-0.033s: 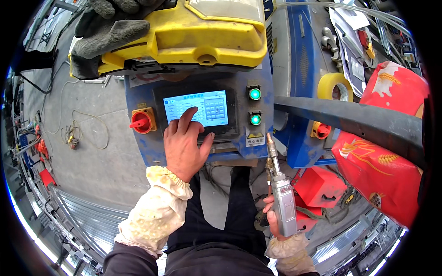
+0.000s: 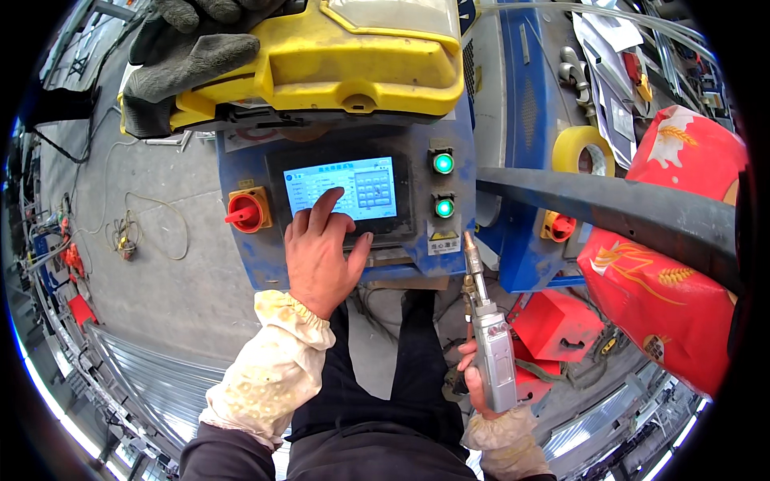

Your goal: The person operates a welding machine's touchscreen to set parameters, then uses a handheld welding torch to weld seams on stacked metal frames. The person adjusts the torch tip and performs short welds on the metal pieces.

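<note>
My left hand (image 2: 322,263) reaches over a blue machine cabinet (image 2: 445,260), its index finger stretched onto a lit touchscreen (image 2: 377,204). The thumb stands apart and the hand holds nothing. A keypad and rows of fields show on the screen, too small to read. Lower right, my right hand (image 2: 473,377) is closed around a silver handheld welding gun (image 2: 496,357). Its copper-coloured nozzle tip points up toward the cabinet's right edge. The gun's body hides part of the gripping fingers. Pale sleeve covers wrap both forearms.
A red rotary switch (image 2: 244,212) and two green lit buttons (image 2: 443,163) flank the screen. Above sit a yellow case (image 2: 361,68) and grey work gloves (image 2: 192,68). At right, a dark metal bar (image 2: 609,196) crosses in front of red bags (image 2: 658,297), near yellow tape (image 2: 565,148).
</note>
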The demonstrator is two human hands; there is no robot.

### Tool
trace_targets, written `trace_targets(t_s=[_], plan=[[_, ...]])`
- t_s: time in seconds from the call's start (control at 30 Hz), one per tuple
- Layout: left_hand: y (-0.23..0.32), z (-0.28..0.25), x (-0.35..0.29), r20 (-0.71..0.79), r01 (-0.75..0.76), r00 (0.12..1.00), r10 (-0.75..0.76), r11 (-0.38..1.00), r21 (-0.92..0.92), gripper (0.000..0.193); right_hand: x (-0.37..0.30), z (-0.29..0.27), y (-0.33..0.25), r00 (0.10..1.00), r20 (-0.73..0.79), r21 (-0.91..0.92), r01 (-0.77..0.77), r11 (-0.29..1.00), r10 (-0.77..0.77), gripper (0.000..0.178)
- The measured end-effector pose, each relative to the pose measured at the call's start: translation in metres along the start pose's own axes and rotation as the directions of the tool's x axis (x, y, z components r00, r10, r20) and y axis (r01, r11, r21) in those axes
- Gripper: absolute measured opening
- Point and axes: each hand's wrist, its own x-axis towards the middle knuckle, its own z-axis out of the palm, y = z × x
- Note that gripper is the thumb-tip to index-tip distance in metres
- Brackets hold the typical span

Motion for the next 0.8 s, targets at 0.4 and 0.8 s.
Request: trace_targets(t_s=[0.4,0.8], plan=[[0.009,0.001,-0.01,0.06,0.011,0.998,-0.008,0.999,-0.048,0.025,-0.003,0.001,0.007,1.0,-0.004,-0.019,0.017,1.0,-0.017,0.084],[0.029,0.015,-0.021,0.14,-0.026,0.989,0.047,0.989,-0.144,0.028,-0.002,0.008,0.005,0.996,-0.051,0.071,-0.076,0.995,0.08,0.085]])
